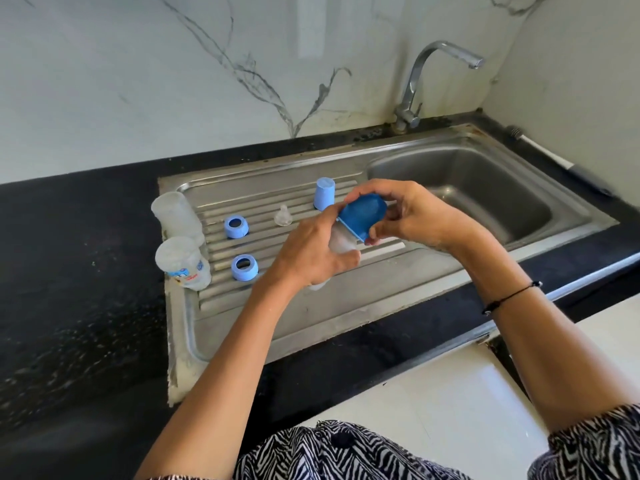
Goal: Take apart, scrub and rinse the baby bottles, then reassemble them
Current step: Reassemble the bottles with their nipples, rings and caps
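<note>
Head view, looking down over the black tabletop (86,306): the left hand (311,251) curls round a clear bottle (341,242) above the draining board (311,317), while the right hand (405,213) pinches its blue cap (363,216). Farther off, two blue rings (236,227) (245,267), a teat (283,216), another cap (325,192) and two upturned bottles (173,213) (181,261) rest on the board.

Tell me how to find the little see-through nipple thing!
Look at the ribbed metal draining board left of the sink bowl. The nipple stands alone mid-board, between a blue ring and a blue cap. It's clear, not blue.
</note>
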The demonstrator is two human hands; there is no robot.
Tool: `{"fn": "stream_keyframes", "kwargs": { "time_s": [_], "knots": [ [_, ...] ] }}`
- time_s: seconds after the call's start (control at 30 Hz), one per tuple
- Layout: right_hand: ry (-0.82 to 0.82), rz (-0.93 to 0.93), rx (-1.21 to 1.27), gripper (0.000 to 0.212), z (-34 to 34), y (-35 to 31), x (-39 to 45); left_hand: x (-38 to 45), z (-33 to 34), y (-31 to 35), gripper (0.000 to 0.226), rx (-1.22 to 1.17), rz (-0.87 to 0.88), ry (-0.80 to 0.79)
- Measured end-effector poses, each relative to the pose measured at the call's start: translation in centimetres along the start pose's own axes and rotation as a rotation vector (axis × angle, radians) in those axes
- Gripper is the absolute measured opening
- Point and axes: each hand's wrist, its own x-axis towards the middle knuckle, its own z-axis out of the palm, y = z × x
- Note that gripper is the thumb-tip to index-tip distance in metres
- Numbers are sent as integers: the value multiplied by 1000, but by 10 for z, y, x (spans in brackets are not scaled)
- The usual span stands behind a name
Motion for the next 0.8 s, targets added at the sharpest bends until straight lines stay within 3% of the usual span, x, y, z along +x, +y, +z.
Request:
{"fn": "stream_keyframes", "kwargs": {
  "time_s": [0.2, 0.3, 0.4, 0.53, 0.63, 0.73, 0.8],
  "knots": [
    [14, 153, -200, 25, 14, 1, 9, -1, 5, -3, 62, 152, -1, 3],
    [220, 267, -162, 46, 34, 6, 17, 3, 1, -5, 64, 319, 35, 22],
    [327, 348, -16, 51, 51, 10, 21, 4, 2, -13, 66, 378, 1, 20],
    [221, 292, 444, 39, 63, 11, 25, 11, -3, -16, 64, -27, -155, 150],
    [208, 220, 423, 33, 63, 10, 36, 25, -3, -20, 75, -344, -164, 158],
    [273, 186, 293, 36, 46, 4, 54, 40, -5, -21, 89, -350, -133, 100],
    [338, 175, 128, 42, 30, 0, 74, 63, -12, -24, 86, -337, -150, 80]
  ]
}}
